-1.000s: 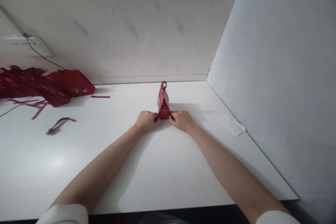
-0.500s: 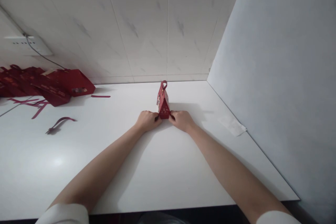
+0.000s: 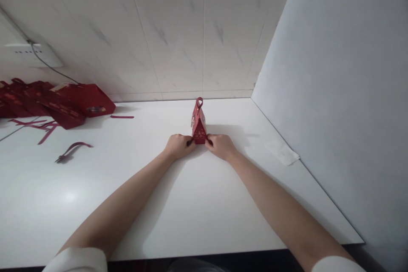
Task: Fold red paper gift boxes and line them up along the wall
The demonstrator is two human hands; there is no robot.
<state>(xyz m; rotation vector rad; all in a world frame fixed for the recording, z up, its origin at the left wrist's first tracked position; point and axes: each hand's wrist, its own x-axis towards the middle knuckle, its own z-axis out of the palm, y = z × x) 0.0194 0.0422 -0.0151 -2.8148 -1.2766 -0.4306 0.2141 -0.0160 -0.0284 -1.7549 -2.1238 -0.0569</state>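
A small red gift box (image 3: 198, 124) with a pointed top and a loop handle stands upright on the white table (image 3: 178, 204), near the back. My left hand (image 3: 178, 146) pinches its lower left corner with curled fingers. My right hand (image 3: 220, 145) pinches its lower right corner the same way. Both arms reach straight forward across the table.
A pile of flat red boxes (image 3: 60, 101) lies at the far left, with loose dark red ribbons (image 3: 72, 149) beside it. A white paper scrap (image 3: 283, 152) lies by the grey partition (image 3: 344, 93) on the right. A tiled wall stands behind.
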